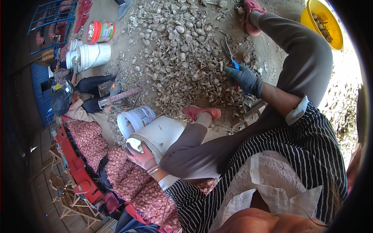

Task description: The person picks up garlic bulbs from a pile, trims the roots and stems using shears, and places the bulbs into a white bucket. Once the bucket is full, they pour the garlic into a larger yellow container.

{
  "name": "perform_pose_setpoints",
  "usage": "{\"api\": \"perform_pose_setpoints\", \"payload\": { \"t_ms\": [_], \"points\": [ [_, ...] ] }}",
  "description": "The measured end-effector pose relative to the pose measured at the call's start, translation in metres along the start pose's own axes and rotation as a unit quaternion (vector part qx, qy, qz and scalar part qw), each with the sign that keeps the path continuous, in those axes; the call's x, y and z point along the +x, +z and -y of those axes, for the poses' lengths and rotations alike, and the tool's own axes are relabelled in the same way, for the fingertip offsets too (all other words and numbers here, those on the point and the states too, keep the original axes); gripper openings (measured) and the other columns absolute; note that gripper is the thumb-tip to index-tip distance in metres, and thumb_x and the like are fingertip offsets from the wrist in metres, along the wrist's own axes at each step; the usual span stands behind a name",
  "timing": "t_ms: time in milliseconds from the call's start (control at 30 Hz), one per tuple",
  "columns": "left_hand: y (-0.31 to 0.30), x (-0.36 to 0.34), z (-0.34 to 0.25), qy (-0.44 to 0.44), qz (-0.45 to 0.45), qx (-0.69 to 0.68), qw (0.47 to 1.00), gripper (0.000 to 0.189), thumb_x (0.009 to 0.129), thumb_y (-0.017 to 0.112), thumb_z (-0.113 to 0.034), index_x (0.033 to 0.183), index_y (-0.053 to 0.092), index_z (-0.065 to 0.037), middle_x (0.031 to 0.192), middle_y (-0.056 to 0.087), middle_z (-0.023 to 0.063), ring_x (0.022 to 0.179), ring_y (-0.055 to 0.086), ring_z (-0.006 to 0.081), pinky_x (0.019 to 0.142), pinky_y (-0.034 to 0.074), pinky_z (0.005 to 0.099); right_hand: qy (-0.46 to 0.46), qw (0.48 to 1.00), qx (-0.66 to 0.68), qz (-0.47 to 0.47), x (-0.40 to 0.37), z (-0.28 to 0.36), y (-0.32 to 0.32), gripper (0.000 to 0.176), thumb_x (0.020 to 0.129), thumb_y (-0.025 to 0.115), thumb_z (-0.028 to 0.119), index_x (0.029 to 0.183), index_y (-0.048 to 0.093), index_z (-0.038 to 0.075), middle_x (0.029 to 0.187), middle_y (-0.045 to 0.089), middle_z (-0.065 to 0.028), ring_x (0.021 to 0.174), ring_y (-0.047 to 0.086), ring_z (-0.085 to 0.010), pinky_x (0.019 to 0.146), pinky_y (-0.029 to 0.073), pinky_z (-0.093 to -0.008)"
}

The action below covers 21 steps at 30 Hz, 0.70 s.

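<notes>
Seen from above, a seated person in a striped shirt works on a dirt floor. The left hand (143, 157), in a pink glove, is closed around a pale garlic bulb (134, 145) at the near rim of a large white bucket (163, 134), which stands just beside a pink shoe (202, 112). The right hand (246, 79), in a dark glove, grips blue-handled shears (229, 54) over the edge of a wide garlic pile (178, 42) ringed with trimmed stalks. A smaller white bucket (134, 120) and a red-lidded tub (101, 31) carry printed labels too small to read. Bare ground (120, 50) lies open between the pile and the tub. A yellow basin (324, 19) sits at the far right, and mesh sacks (89, 139) crowd the left.
</notes>
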<state>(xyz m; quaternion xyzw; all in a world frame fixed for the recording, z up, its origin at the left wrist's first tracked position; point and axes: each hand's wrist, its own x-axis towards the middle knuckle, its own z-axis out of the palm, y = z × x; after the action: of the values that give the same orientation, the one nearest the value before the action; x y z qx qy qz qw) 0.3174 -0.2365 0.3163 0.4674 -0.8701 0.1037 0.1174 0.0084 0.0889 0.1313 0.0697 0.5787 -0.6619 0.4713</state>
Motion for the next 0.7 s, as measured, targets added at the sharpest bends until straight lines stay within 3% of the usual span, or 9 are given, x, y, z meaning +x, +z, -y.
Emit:
{"api": "perform_pose_setpoints", "payload": {
  "t_ms": [133, 200, 267, 333, 400, 467, 533, 633, 700],
  "points": [
    [0.119, 0.024, -0.085, 0.065, 0.275, -0.332, 0.9, 0.038, 0.088, 0.059, -0.009, 0.124, 0.054, -0.001, 0.105, 0.064, 0.0109, 0.097, 0.061, 0.0209, 0.087, 0.048, 0.0318, 0.012, 1.0, 0.023, -0.016, 0.006, -0.009, 0.002, 0.038, 0.09, 0.063, 0.033, 0.112, 0.055, 0.004, 0.07, 0.057, -0.0044, 0.048, 0.056, -0.0144, 0.035, 0.045, -0.0282],
    [0.188, 0.022, -0.138, -0.205, 0.444, -0.478, 0.73, 0.031, 0.092, 0.06, -0.02, 0.118, 0.06, -0.004, 0.104, 0.066, 0.0085, 0.08, 0.065, 0.0186, 0.068, 0.054, 0.0305, 0.012, 0.999, 0.025, -0.017, -0.002, 0.003, 0.005, 0.033, 0.088, 0.066, 0.037, 0.093, 0.062, 0.005, 0.069, 0.058, -0.0024, 0.057, 0.057, -0.0112, 0.051, 0.048, -0.0279],
    [0.223, 0.017, -0.205, -0.306, 0.481, -0.412, 0.711, 0.033, 0.09, 0.063, -0.029, 0.111, 0.063, -0.004, 0.101, 0.066, 0.0084, 0.065, 0.065, 0.0182, 0.053, 0.053, 0.0292, 0.005, 0.999, 0.026, -0.03, 0.006, -0.003, 0.004, 0.032, 0.088, 0.066, 0.036, 0.093, 0.062, 0.005, 0.072, 0.059, -0.0015, 0.062, 0.056, -0.0099, 0.058, 0.048, -0.0279],
    [0.321, 0.008, -0.218, -0.311, 0.5, -0.298, 0.751, 0.058, 0.083, 0.063, -0.054, 0.11, 0.062, -0.003, 0.085, 0.066, 0.0072, 0.063, 0.063, 0.0217, 0.051, 0.049, 0.0369, -0.019, 0.999, -0.044, -0.021, 0.011, -0.01, 0.001, 0.034, 0.088, 0.065, 0.037, 0.095, 0.061, 0.004, 0.073, 0.059, -0.0017, 0.062, 0.055, -0.0091, 0.057, 0.047, -0.0275],
    [0.38, -0.002, -0.222, -0.32, 0.496, -0.31, 0.745, 0.056, 0.082, 0.064, -0.052, 0.109, 0.062, -0.003, 0.083, 0.066, 0.0071, 0.062, 0.063, 0.0215, 0.051, 0.049, 0.0366, 0.025, 0.994, -0.107, -0.023, 0.009, -0.003, 0.0, 0.04, 0.087, 0.065, 0.042, 0.097, 0.061, 0.003, 0.074, 0.061, -0.0053, 0.065, 0.057, -0.0126, 0.063, 0.048, -0.0311],
    [0.425, -0.009, -0.22, -0.344, 0.474, -0.332, 0.739, 0.053, 0.082, 0.067, -0.049, 0.107, 0.062, -0.003, 0.08, 0.065, 0.007, 0.062, 0.063, 0.021, 0.05, 0.048, 0.0361, -0.083, 0.961, -0.261, -0.025, 0.016, -0.018, 0.003, 0.045, 0.084, 0.065, 0.045, 0.099, 0.06, 0.003, 0.076, 0.063, -0.0114, 0.069, 0.061, -0.0206, 0.069, 0.049, -0.0353],
    [0.451, -0.017, -0.219, -0.368, 0.449, -0.356, 0.733, 0.05, 0.081, 0.069, -0.045, 0.105, 0.063, -0.002, 0.077, 0.064, 0.0068, 0.061, 0.062, 0.0205, 0.049, 0.048, 0.0355, -0.053, 0.958, -0.282, -0.013, 0.001, 0.018, 0.01, 0.047, 0.082, 0.065, 0.044, 0.102, 0.059, 0.003, 0.08, 0.064, -0.0162, 0.075, 0.064, -0.0283, 0.073, 0.048, -0.0389],
    [0.365, -0.021, -0.246, -0.392, 0.433, -0.396, 0.709, 0.043, 0.079, 0.074, -0.037, 0.103, 0.063, -0.003, 0.076, 0.064, 0.007, 0.06, 0.062, 0.0193, 0.048, 0.047, 0.0329, 0.008, 0.924, -0.38, 0.053, 0.0, 0.027, 0.012, 0.047, 0.08, 0.069, 0.04, 0.106, 0.057, 0.002, 0.09, 0.064, -0.0177, 0.085, 0.063, -0.0271, 0.077, 0.049, -0.0377],
    [0.33, -0.033, -0.243, -0.333, 0.379, -0.514, 0.694, 0.031, 0.077, 0.077, -0.015, 0.102, 0.062, -0.003, 0.081, 0.066, 0.007, 0.063, 0.063, 0.0158, 0.05, 0.047, 0.0259, -0.063, 0.883, -0.466, 0.002, 0.006, 0.013, 0.008, 0.046, 0.077, 0.068, 0.039, 0.102, 0.057, 0.003, 0.085, 0.063, -0.0202, 0.081, 0.063, -0.0354, 0.072, 0.049, -0.0427]
  ]
}}
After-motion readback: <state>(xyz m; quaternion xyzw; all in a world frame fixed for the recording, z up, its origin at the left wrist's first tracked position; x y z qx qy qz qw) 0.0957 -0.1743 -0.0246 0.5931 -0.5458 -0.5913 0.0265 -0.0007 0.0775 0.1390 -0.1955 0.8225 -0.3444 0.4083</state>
